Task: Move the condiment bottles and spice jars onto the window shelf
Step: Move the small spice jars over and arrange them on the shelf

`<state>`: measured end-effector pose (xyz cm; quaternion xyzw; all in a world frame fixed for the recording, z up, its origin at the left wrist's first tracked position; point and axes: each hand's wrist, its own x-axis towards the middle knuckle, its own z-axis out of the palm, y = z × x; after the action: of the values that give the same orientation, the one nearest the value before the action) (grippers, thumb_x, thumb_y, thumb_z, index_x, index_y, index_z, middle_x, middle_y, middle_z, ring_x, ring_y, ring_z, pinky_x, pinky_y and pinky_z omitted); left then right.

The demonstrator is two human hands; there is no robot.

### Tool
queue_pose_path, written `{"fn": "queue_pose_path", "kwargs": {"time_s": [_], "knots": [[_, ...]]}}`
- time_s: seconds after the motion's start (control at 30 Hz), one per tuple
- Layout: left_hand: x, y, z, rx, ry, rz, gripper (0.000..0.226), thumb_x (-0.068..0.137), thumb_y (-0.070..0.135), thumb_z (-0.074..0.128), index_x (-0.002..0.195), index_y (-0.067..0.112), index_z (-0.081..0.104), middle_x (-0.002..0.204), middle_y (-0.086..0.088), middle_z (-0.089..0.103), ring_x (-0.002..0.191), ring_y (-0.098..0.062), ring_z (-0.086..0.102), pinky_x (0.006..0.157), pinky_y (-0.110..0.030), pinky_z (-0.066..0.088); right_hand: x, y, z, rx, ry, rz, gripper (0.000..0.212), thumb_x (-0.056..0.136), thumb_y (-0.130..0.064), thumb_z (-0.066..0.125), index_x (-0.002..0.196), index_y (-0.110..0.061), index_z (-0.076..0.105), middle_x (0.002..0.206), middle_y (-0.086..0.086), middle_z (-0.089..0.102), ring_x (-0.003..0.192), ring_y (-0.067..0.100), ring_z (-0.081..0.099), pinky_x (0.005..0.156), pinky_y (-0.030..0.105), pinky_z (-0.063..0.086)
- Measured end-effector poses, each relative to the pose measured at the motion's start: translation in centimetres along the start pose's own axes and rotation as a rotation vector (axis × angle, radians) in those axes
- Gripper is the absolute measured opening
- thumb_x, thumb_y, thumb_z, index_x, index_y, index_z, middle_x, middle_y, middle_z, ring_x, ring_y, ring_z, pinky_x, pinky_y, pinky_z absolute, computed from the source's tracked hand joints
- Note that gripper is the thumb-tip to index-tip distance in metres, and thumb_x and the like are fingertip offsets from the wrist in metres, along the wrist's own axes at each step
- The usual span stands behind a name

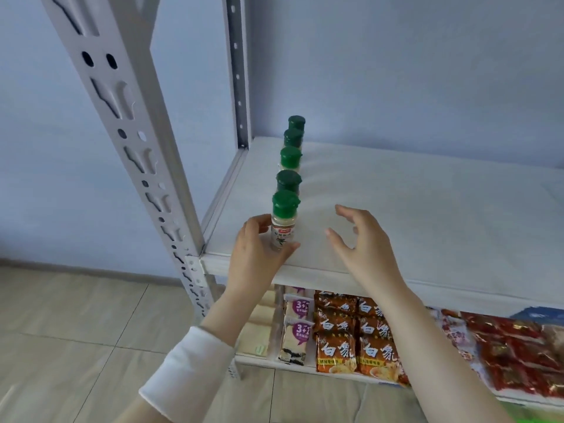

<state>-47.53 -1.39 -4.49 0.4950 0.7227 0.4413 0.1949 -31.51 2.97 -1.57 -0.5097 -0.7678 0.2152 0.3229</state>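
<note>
The front jar [283,232] is held near the front left corner of the shelf [427,224], at the near end of a line formed with four other jars [290,157] that runs back along the left edge towards the wall. It is gripped low on its body by the left hand [259,254], fingers and thumb curled round it. Its base is hidden by that hand, so whether it is set down cannot be told.

The right hand [363,242] is held apart to the right above the shelf, fingers spread and loosely bent, with nothing in it.

The step is judged to be placing this jar. It should be lowered flat, kept in line with the row and back from the front edge; the grip should be loosened only once the base is seated, and the neighbour behind should not be knocked.

The jar stands upright; its long axis is vertical, the green cap [285,204] is uppermost, and the label is turned towards the front.
</note>
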Motion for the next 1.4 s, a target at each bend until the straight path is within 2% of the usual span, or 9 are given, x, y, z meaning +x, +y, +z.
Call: {"fn": "queue_pose_path", "kwargs": {"time_s": [0.13, 0.3, 0.4, 0.57, 0.73, 0.9, 1.07, 1.2, 1.4], "knots": [[0.9, -0.6, 0.2, 0.041, 0.007, 0.038, 0.053, 0.075, 0.035, 0.073, 0.117, 0.013, 0.05, 0.112, -0.002, 0.061, 0.101, -0.017, 0.054, 0.079, -0.025, 0.041, 3.1, 0.0, 1.7, 0.101, -0.042, 0.009, 0.044, 0.086, -0.025, 0.063, 0.127, -0.016, 0.052, 0.126, -0.002, 0.056, 0.115, 0.012, 0.052, 0.095, 0.022, 0.041], [0.8, -1.0, -0.6, -0.017, 0.031, 0.044, 0.043, 0.078, 0.031, 0.071, 0.113, 0.017, 0.051, 0.102, 0.009, 0.057, 0.091, -0.007, 0.05, 0.066, -0.007, 0.038, 4.9, 0.7, 3.5, 0.19, -0.096, 0.056, 0.045, 0.081, -0.021, 0.069, 0.124, -0.018, 0.054, 0.117, -0.006, 0.059, 0.104, 0.006, 0.054, 0.077, 0.004, 0.04], [0.9, -1.0, -1.8, -0.123, 0.109, -0.02, 0.034, 0.079, 0.029, 0.07, 0.105, 0.024, 0.05, 0.091, 0.016, 0.057, 0.081, 0.0, 0.054, 0.066, 0.002, 0.038, 5.7, 0.6, 4.4, 0.211, -0.141, 0.062, 0.052, 0.078, -0.023, 0.073, 0.125, -0.016, 0.052, 0.117, -0.005, 0.059, 0.1, 0.006, 0.055, 0.073, 0.004, 0.041], [1.7, -1.0, -2.9, -0.18, 0.189, -0.101, 0.029, 0.079, 0.033, 0.069, 0.102, 0.025, 0.052, 0.084, 0.022, 0.058, 0.08, 0.006, 0.056, 0.065, -0.007, 0.044, 6.2, 0.0, 6.0, 0.222, -0.164, 0.043, 0.057, 0.072, -0.033, 0.078, 0.121, -0.017, 0.053, 0.118, -0.002, 0.06, 0.092, 0.006, 0.057, 0.066, 0.005, 0.044], [1.9, -0.9, -2.6, -0.22, 0.189, -0.124, 0.025, 0.081, 0.033, 0.067, 0.101, 0.024, 0.054, 0.084, 0.017, 0.061, 0.078, 0.001, 0.058, 0.063, -0.005, 0.045, 6.7, 0.1, 6.5, 0.193, -0.149, 0.034, 0.051, 0.073, -0.033, 0.076, 0.116, -0.015, 0.055, 0.112, 0.0, 0.063, 0.088, 0.008, 0.057, 0.063, 0.004, 0.039], [0.8, -0.4, -1.9, -0.286, 0.182, -0.102, 0.023, 0.082, 0.029, 0.067, 0.102, 0.021, 0.057, 0.085, 0.012, 0.064, 0.072, 0.002, 0.058, 0.063, -0.008, 0.046, 6.2, 0.2, 6.1, 0.294, -0.171, 0.028, 0.036, 0.074, -0.029, 0.076, 0.102, -0.023, 0.053, 0.097, -0.01, 0.061, 0.079, -0.006, 0.056, 0.063, -0.002, 0.04], [-2.7, 0.2, -1.7, -0.371, 0.2, -0.116, 0.026, 0.079, 0.031, 0.067, 0.102, 0.019, 0.061, 0.082, 0.009, 0.066, 0.074, -0.007, 0.062, 0.069, -0.025, 0.052, 4.7, -0.2, 3.8, 0.369, -0.2, -0.03, 0.033, 0.076, -0.033, 0.072, 0.102, -0.025, 0.054, 0.094, -0.014, 0.06, 0.084, -0.008, 0.056, 0.065, -0.002, 0.041], [-6.5, 1.0, -2.0, -0.505, 0.262, -0.136, 0.03, 0.072, 0.037, 0.067, 0.097, 0.023, 0.063, 0.089, 0.003, 0.071, 0.085, -0.018, 0.068, 0.076, -0.032, 0.057, 2.3, -0.9, 1.8, 0.467, -0.297, -0.105, 0.031, 0.079, -0.031, 0.069, 0.106, -0.026, 0.053, 0.092, -0.019, 0.06, 0.088, -0.003, 0.059, 0.069, -0.001, 0.043], [-11.9, 0.1, -2.9, -0.516, 0.384, -0.204, 0.032, 0.067, 0.039, 0.068, 0.096, 0.024, 0.065, 0.09, 0.005, 0.073, 0.084, -0.015, 0.069, 0.076, -0.034, 0.057, -2.2, -1.1, 2.0, 0.539, -0.498, -0.154, 0.029, 0.081, -0.028, 0.067, 0.106, -0.029, 0.053, 0.098, -0.006, 0.065, 0.092, 0.008, 0.064, 0.072, 0.006, 0.049]]}}
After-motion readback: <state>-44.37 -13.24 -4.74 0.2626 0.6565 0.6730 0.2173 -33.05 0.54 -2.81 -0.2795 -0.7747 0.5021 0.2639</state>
